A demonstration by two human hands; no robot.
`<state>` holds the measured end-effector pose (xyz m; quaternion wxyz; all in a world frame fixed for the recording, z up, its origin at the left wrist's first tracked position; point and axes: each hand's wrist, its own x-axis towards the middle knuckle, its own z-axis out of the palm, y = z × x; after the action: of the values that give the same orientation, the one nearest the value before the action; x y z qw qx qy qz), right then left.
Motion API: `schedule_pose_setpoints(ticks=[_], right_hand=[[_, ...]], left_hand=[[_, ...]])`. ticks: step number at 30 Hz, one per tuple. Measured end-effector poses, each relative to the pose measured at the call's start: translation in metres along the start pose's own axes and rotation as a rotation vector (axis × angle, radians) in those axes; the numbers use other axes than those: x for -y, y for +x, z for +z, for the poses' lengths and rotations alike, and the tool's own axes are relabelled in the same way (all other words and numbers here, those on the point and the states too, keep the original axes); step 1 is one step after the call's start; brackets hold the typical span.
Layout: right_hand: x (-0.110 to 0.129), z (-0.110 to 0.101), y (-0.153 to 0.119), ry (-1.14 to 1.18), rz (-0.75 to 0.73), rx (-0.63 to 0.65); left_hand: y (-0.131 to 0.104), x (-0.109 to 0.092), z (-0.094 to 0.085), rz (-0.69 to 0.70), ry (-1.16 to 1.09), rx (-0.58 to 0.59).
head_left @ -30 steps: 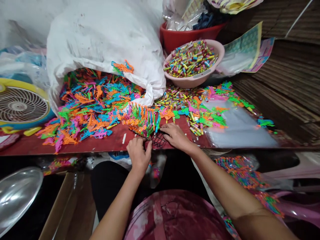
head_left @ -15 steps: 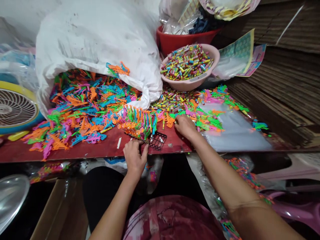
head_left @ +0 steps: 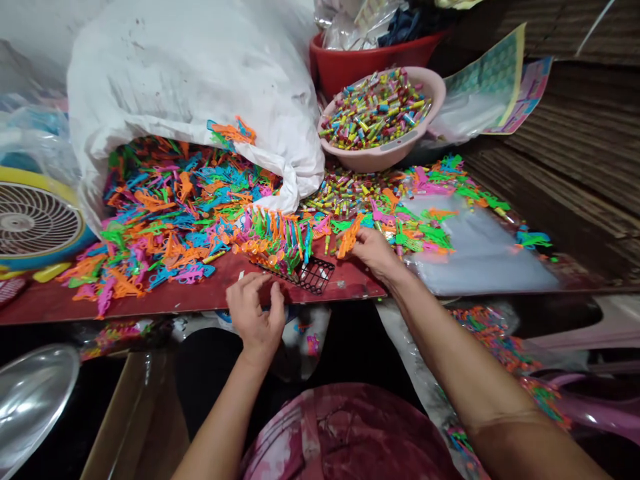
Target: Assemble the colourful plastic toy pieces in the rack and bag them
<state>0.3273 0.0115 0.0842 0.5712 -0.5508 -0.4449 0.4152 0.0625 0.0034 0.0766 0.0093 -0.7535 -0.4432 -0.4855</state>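
A big white sack (head_left: 200, 87) fills the upper left of the frame, lying on its side with its mouth open toward the centre, and a heap of small plastic toys (head_left: 165, 213) in orange, pink, green and blue spills from it across the red counter (head_left: 200, 297). At the left edge sits a round fan (head_left: 33, 223) with a yellow and blue rim. In the upper middle a pink bowl (head_left: 385, 150) heaped with small coloured tubes stands in front of a red tub (head_left: 370, 60), and more tubes and toys lie scattered below it beside a sheet of clear plastic (head_left: 480, 250) at the right of centre. Near the counter's front edge, at the middle of the frame, a black grid rack (head_left: 315, 275) holds a row of toys standing upright. The right hand (head_left: 375, 253) reaches forward from the lower right, arm stretched out, palm down, its fingers pinching an orange toy (head_left: 347, 237) just right of the rack and above the counter. The left hand (head_left: 255, 313) rises from the bottom centre and hovers at the counter's front edge just left of the rack, fingers loosely curled and parted, holding nothing that can be made out.
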Motion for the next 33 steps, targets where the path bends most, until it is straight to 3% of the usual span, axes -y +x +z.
schedule_pose_setpoints(ticks=[3,6,11,14,18,25,33], right_hand=[[-0.007,0.017,-0.001,0.047,-0.021,0.032],[-0.012,0.027,0.005,0.084,-0.042,0.057],[-0.014,0.036,0.014,0.131,-0.071,0.092],[-0.015,0.039,0.017,0.064,-0.093,0.067],[-0.015,0.042,0.019,-0.066,-0.150,0.089],[-0.002,0.042,0.017,-0.262,-0.315,0.208],[0.000,0.044,0.019,-0.619,-0.429,0.221]], left_hand=[[0.029,-0.022,-0.014,0.125,0.107,-0.035],[0.068,-0.037,-0.016,0.199,0.141,0.106],[0.111,-0.036,0.005,0.277,0.137,0.366],[0.117,-0.030,0.016,0.282,0.145,0.461],[0.117,-0.027,0.017,0.270,0.147,0.512],[0.117,-0.027,0.010,0.244,0.128,0.533],[0.118,-0.021,0.010,0.279,0.061,0.512]])
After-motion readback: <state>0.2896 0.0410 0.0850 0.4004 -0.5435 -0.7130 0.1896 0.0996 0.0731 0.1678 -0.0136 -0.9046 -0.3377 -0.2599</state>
